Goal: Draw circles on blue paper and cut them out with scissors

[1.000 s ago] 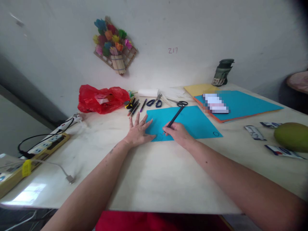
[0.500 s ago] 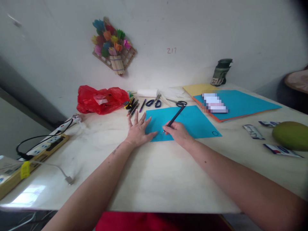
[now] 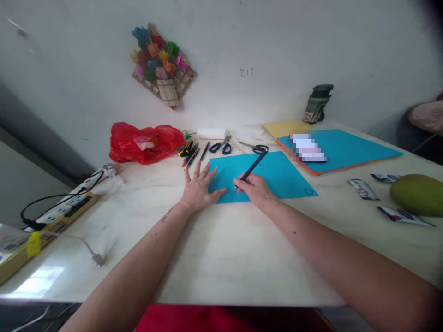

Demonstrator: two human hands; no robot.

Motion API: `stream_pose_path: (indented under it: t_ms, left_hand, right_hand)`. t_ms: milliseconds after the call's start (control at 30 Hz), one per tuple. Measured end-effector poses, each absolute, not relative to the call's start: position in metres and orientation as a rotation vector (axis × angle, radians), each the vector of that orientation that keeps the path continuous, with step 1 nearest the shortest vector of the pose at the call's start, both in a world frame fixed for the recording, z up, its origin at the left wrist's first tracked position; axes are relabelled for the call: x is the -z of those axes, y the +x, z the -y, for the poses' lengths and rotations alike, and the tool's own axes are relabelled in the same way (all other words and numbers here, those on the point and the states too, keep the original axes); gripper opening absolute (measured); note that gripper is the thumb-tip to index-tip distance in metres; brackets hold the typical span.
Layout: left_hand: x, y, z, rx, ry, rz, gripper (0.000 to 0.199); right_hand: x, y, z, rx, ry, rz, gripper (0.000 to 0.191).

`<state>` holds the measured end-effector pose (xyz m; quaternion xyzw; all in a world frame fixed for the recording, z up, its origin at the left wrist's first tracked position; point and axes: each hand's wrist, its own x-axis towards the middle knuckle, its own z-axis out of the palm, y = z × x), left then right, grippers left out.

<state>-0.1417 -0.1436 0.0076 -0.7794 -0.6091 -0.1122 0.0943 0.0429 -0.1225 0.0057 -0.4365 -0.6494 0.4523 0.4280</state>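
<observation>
A blue sheet of paper lies flat on the pale table, with a small dark circle drawn near its right corner. My left hand is spread flat over the sheet's left edge, fingers apart and holding nothing. Pinched in my right hand is a black pen, tilted up to the right. Its tip is at or just above the sheet's lower middle; contact is too small to tell.
Behind the sheet are scissors, several pens and a red plastic bag. To the right are more coloured sheets, a phone, packets and a green fruit. A power strip sits left.
</observation>
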Motion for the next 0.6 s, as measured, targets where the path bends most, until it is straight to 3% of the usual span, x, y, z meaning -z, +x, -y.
stream_pose_path:
  t_ms: [200,600]
  left_hand:
    - [-0.0087,-0.1472,0.1445,0.298,-2.420,1.757,0.063]
    - [-0.0114,-0.1503,0.1446,0.150,-2.731,1.601,0.062]
  right_hand:
    - [-0.0083,0.0444,0.1238,-1.109,-1.092,1.704,0.022]
    - [-0.0037,0.0427,0.1227,-1.180,-1.031,1.879,0.011]
